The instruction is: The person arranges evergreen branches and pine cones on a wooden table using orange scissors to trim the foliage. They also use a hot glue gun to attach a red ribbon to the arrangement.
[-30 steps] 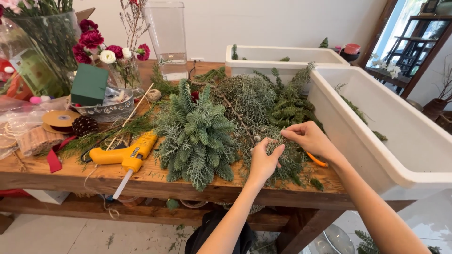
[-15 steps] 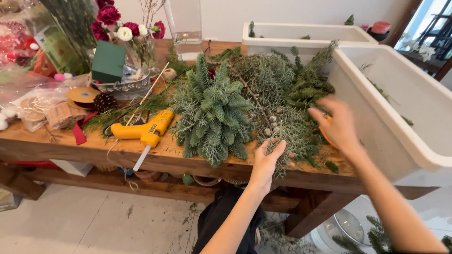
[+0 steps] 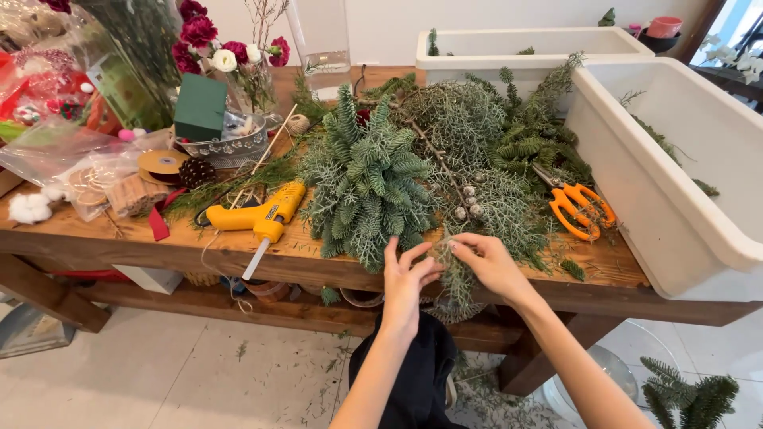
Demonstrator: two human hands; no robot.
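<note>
Hands: left hand (image 3: 404, 280) and right hand (image 3: 486, 265) pinch feathery grey-green sprig (image 3: 455, 274) at rough wooden table (image 3: 238, 258) edge.

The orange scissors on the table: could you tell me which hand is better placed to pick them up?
Probably the right hand. The orange scissors lie to its right, near the white tub, with bare wood between. The left hand would have to cross over the right; both touch the cedar sprig.

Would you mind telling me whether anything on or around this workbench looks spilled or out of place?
Yes: green needle clippings are scattered over the pale floor under the wooden bench, and a fir sprig lies down there too. Both hands, left hand and right hand, are working a small sprig at the bench edge.
</note>
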